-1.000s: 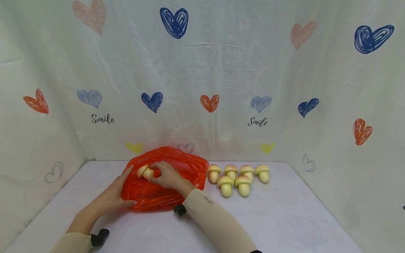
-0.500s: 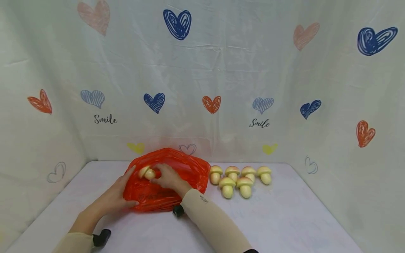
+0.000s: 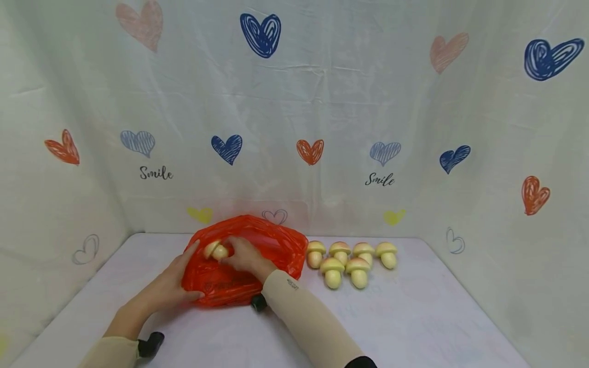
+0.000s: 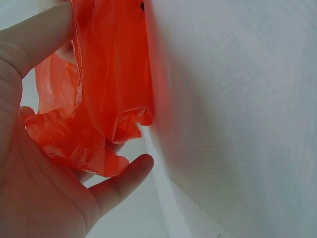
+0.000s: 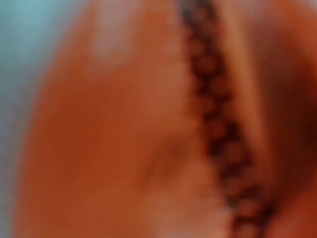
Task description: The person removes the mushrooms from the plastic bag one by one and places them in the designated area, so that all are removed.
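A red plastic bag (image 3: 225,291) lies on the table with its mouth facing forward. Within it, a pale yellow toy mushroom (image 3: 212,249) lies tilted, its stem toward my right hand (image 3: 246,258). That hand reaches over the bag's front, thumb and index finger curved on either side of the stem, pinching it. My left hand (image 3: 170,286) touches the bag's left side with thumb and fingers spread. In the left wrist view, crumpled red film (image 4: 89,129) lies between them. The right wrist view is blurred orange-red with a dark printed band.
Several more toy mushrooms (image 3: 359,263) stand in two rows right of the bag. They rest on a white table (image 3: 391,327). A curtain (image 3: 345,117) printed with hearts hangs behind and at both sides.
The whole head view has shifted slightly. My right hand has drawn back a little to the right from the mushroom's cap; the bag and left hand stay about the same.
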The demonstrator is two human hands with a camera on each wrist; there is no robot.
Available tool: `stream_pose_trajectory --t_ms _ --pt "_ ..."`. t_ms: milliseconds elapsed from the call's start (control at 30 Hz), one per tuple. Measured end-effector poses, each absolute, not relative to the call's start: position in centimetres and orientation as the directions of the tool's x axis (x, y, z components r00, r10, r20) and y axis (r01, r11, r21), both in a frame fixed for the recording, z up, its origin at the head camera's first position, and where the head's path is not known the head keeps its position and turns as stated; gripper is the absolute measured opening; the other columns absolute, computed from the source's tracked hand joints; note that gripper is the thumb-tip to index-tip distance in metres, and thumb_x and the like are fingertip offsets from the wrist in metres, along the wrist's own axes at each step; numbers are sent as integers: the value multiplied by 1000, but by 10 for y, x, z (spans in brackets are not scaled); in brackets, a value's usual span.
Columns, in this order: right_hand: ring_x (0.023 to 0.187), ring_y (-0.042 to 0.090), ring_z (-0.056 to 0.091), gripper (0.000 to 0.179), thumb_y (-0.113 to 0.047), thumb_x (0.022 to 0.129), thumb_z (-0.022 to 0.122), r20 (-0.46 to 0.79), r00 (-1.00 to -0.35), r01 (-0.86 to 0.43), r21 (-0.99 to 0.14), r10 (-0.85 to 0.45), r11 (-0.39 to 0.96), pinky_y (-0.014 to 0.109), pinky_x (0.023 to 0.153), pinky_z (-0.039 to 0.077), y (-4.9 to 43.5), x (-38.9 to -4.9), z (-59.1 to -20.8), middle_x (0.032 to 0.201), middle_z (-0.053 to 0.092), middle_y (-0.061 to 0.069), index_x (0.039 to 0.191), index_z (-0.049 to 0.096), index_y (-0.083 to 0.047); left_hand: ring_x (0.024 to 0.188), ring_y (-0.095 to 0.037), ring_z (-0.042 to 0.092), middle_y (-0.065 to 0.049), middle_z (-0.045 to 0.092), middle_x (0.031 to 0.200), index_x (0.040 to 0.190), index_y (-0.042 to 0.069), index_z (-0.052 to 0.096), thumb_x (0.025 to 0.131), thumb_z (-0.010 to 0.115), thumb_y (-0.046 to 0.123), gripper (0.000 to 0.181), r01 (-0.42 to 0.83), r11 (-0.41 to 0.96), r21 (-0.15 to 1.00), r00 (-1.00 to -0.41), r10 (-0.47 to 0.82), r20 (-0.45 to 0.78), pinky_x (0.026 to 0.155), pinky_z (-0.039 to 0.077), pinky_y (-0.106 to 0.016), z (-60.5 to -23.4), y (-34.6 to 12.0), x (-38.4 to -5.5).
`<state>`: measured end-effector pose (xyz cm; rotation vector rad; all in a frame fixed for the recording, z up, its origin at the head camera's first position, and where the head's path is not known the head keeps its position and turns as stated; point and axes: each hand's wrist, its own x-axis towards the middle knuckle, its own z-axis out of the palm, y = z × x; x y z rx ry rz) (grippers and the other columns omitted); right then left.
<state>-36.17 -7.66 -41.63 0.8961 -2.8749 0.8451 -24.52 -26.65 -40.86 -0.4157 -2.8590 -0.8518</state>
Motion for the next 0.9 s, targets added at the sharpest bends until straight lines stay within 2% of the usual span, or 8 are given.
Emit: stream_pose_trajectory --t_ms 367,633,900 --pt "87 6 52 36 -33 86 71 178 -820 -559 -451 -544 695 19 83 47 -82 -368 -415 100 58 -11 118 57 -21 126 -49 36 -28 33 142 154 16 6 68 85 31 118 308 797 520 -950 232 207 91 42 -64 -409 -268 -248" --pt "82 6 52 31 -31 87 71 155 -853 -499 -518 -498 694 20 77 48 -85 -366 -416 96 57 -11 113 58 -22 126 -49 36 -28 33 141 154 15 7 68 85 30 118 310 795 522 -950 232 210 91 43 -64 -408 -268 -247" --pt "79 7 51 28 -31 86 72 157 -859 -493 -506 -487 707 20 73 47 -89 -366 -418 91 57 -11 109 58 -22 126 -49 35 -28 33 142 154 15 6 68 86 30 118 312 792 524 -949 236 210 92 41 -64 -409 -268 -246"
